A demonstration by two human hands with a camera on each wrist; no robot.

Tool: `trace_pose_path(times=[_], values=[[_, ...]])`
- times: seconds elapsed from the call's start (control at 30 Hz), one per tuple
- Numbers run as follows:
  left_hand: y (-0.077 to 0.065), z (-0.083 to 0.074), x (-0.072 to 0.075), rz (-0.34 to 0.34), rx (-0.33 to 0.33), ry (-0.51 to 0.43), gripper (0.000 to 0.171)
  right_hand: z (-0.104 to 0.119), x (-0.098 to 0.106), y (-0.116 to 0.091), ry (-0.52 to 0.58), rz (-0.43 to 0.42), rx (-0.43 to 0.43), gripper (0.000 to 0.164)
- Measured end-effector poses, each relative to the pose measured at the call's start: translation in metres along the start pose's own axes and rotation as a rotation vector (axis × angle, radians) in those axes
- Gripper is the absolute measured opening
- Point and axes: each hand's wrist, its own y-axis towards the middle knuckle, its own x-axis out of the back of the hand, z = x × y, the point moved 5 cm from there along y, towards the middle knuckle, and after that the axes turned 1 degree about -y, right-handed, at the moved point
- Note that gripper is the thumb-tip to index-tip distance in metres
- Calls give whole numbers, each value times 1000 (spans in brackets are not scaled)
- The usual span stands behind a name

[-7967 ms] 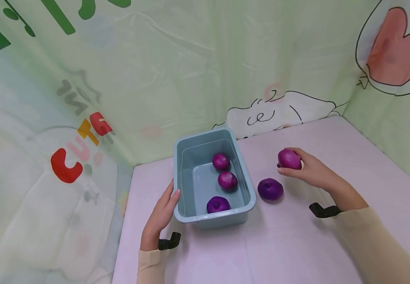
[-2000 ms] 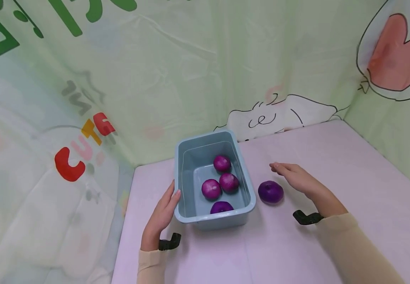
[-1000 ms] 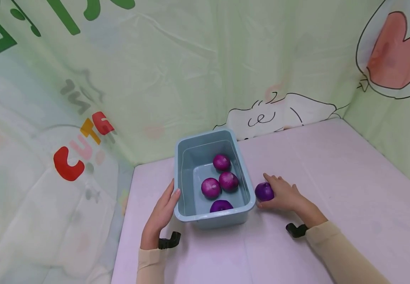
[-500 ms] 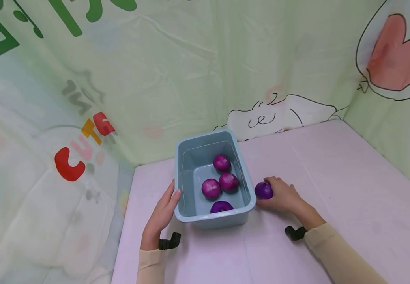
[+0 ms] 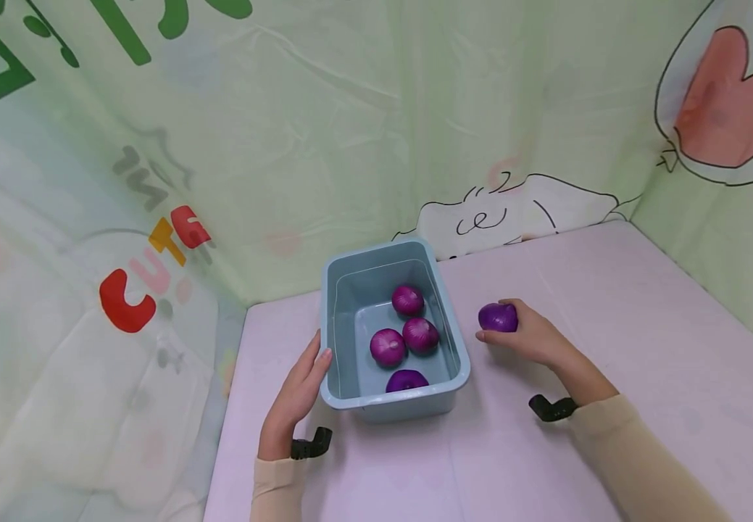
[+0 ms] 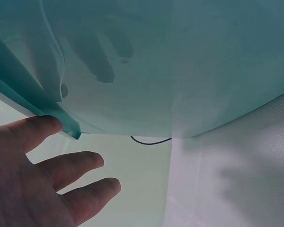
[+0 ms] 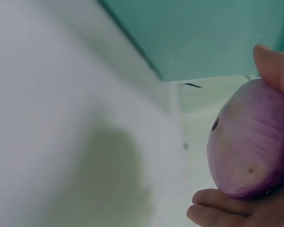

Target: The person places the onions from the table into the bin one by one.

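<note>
My right hand [image 5: 535, 337] grips a dark purple onion [image 5: 498, 317], thumb on the near side and fingers behind it. The right wrist view shows this onion [image 7: 251, 142] close up between thumb and fingers, above the white surface with a shadow below. It is just right of a blue plastic bin [image 5: 451, 319]. My left hand [image 5: 299, 384] rests against the bin's left side, fingers extended, fingertips at the rim. Inside the bin lie several onions: one [image 5: 407, 300] toward the back, two [image 5: 420, 336] in the middle, and a darker one [image 5: 406, 380] partly hidden by the front wall.
The table [image 5: 513, 449] has a pale pinkish-white cover. Behind and beside it hang printed curtains [image 5: 311, 145], with the bin's far end close to the back one. Both wrists wear a black strap mount [image 5: 552, 408].
Eight seconds ago my right hand held another onion, which now sits in the bin. It has since grasped the last onion on the table and raised it. My left hand stays put.
</note>
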Motion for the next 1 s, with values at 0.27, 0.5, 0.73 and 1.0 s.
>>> trace_pose_path(times=[0.27,0.5,0.73,1.0], values=[[1,0,1,1,-7,9,59,38,39,9,55,-47,43,108],[1,-2,1,10,-22,8,59,83,65,15,103,-65,106,107],[1,-1,1,13,-18,7,59,133,79,20,205,-59,184,99],[3,1,1,11,-5,5,59,183,73,26,240,-8,250,99]])
